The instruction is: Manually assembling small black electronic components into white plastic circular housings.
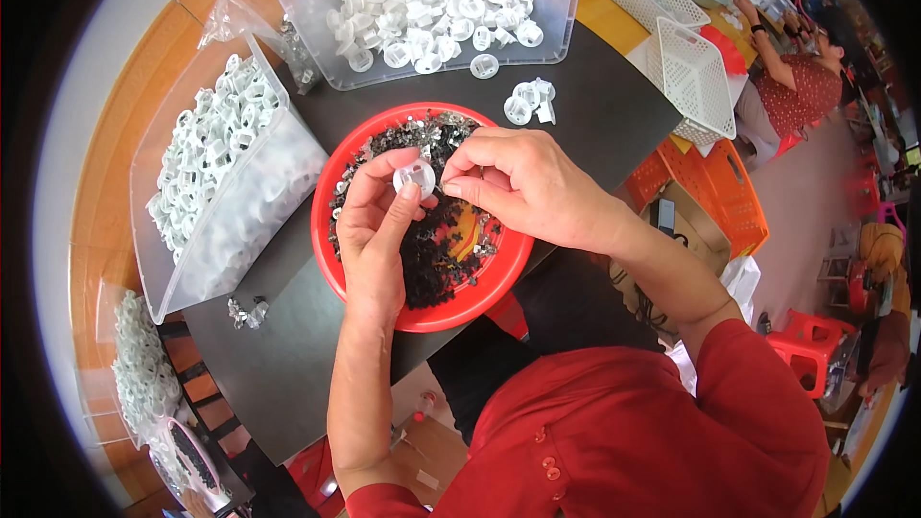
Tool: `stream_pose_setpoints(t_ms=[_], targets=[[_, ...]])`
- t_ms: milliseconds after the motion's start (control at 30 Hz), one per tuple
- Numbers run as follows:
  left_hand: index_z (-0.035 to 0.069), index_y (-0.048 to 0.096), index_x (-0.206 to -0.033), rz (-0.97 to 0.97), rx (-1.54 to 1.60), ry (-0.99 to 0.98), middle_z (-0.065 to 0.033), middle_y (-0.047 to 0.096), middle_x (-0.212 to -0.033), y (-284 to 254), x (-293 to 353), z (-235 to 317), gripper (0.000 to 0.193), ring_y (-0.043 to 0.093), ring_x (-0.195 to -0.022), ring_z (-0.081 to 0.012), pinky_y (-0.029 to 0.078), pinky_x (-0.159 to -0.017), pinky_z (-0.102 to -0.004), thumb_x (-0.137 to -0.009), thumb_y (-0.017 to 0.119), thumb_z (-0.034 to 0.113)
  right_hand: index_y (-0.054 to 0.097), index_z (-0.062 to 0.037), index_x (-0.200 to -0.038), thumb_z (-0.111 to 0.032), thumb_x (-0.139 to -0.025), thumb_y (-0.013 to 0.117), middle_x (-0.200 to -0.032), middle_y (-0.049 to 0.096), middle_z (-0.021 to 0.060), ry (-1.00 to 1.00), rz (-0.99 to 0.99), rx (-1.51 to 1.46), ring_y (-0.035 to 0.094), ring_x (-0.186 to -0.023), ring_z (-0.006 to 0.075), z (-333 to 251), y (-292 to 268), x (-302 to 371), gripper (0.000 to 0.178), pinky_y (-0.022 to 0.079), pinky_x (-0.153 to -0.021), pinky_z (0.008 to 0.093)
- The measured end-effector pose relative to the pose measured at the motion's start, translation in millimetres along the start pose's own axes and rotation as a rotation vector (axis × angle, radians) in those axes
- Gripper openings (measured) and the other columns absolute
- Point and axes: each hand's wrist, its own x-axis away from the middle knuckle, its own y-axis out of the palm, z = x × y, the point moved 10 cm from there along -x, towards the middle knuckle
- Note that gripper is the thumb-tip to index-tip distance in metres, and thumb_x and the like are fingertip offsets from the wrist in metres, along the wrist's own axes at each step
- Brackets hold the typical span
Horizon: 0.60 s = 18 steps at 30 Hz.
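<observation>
Steady the white cap [414,176] in the left hand [370,247] over the red basin [451,317], working gently with the right hand [530,182], pinched narrow with contents unclear.

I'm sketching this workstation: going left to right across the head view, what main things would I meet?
Left clear tub, left hand, round white part in its fingers, right hand, orange crate, red stool.

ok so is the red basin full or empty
Partly full: small black parts and silvery pieces lie in the red basin, but red and yellow patches show between them.
</observation>
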Motion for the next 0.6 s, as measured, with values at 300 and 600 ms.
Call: stream_pose_setpoints(t_ms=[300,600], targets=[[0.003,0.062,-0.104,-0.045,-0.227,0.081,-0.0011,0.058,-0.101,4,3,2,0.012,0.057,-0.091,-0.0083,0.045,-0.084,-0.024,-0.093,0.06,0.007,0.064,0.0025,-0.095,-0.014,-0.094,0.062,-0.084,0.063,-0.0003,0.321,-0.199,-0.524,0.056,-0.079,0.0034,36,27,3,0.016,0.047,-0.071,0.0213],[0.003,0.062,-0.103,-0.036,-0.149,0.044,-0.0001,0.061,-0.099,5,4,0,0.012,0.057,-0.089,-0.0075,0.047,-0.083,-0.0245,-0.094,0.061,0.01,0.064,0.0035,-0.094,-0.012,-0.092,0.063,-0.083,0.066,0.0022,0.23,0.021,-0.636,0.057,-0.069,0.0045,34,17,-1,0.016,0.047,-0.061,0.0229]])
